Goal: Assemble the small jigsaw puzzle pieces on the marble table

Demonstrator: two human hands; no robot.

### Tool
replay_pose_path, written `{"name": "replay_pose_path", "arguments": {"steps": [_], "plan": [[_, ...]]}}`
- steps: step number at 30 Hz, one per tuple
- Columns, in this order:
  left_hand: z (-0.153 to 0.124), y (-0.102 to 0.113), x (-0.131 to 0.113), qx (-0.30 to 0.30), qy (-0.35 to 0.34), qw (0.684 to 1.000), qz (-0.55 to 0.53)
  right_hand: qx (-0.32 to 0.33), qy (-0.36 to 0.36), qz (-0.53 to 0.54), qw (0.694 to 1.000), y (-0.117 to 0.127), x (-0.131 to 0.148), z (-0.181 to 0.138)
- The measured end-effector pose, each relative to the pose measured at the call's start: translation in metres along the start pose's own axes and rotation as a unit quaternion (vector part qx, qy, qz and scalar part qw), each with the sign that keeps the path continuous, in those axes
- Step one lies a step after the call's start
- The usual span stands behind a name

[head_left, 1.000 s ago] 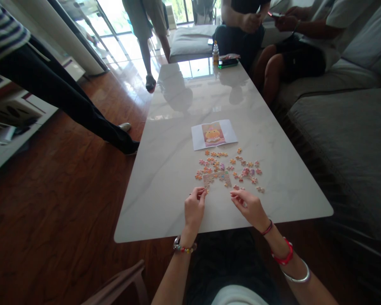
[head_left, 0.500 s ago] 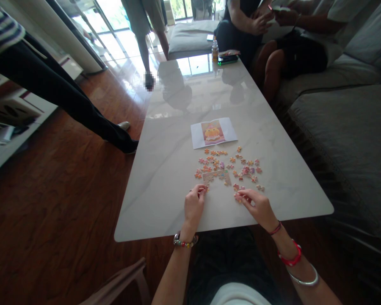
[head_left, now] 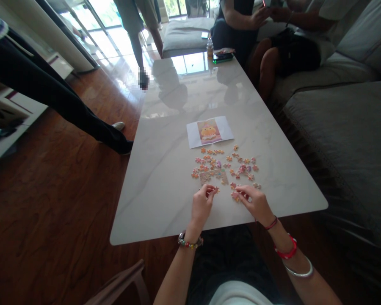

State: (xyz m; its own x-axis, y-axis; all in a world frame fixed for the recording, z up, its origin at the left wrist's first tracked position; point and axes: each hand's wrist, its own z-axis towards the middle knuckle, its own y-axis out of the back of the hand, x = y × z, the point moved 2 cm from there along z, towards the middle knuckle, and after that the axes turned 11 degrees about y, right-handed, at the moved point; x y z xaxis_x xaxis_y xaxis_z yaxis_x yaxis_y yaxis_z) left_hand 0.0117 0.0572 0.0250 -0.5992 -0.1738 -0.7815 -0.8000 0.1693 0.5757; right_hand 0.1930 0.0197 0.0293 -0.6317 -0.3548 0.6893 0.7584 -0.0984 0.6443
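Note:
Small orange and pink puzzle pieces (head_left: 238,165) lie scattered on a white marble table (head_left: 165,178), beside a joined patch of pieces (head_left: 213,175). A printed reference picture (head_left: 209,131) lies just beyond them. My left hand (head_left: 202,203) pinches one puzzle piece (head_left: 215,190) at its fingertips, right below the joined patch. My right hand (head_left: 255,202) rests on the table with fingers curled over a loose piece (head_left: 235,195) near the front of the scatter.
A grey sofa (head_left: 343,127) runs along the table's right side. Two people sit at the far end by a small bottle (head_left: 210,51) and a phone (head_left: 223,58). A standing person's dark legs (head_left: 60,101) cross the wooden floor at left. A chair edge (head_left: 120,284) shows below.
My left hand moved right with its piece, closer to the joined patch. My right hand slid forward and left onto a loose piece. The view shifted slightly.

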Motion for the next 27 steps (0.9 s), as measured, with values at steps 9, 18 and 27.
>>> {"name": "replay_pose_path", "arguments": {"steps": [9,18,27], "plan": [[0.005,-0.034,-0.02,0.007,-0.038,0.994,0.099,0.01,0.01,-0.005,1.0,-0.007,-0.002,0.005],[0.006,-0.037,-0.02,-0.016,-0.016,0.994,0.106,0.01,0.023,-0.022,0.999,-0.006,0.0,0.014],[0.008,-0.036,-0.017,-0.008,0.014,0.999,0.029,0.021,0.009,-0.024,0.999,-0.012,-0.004,0.018]]}}
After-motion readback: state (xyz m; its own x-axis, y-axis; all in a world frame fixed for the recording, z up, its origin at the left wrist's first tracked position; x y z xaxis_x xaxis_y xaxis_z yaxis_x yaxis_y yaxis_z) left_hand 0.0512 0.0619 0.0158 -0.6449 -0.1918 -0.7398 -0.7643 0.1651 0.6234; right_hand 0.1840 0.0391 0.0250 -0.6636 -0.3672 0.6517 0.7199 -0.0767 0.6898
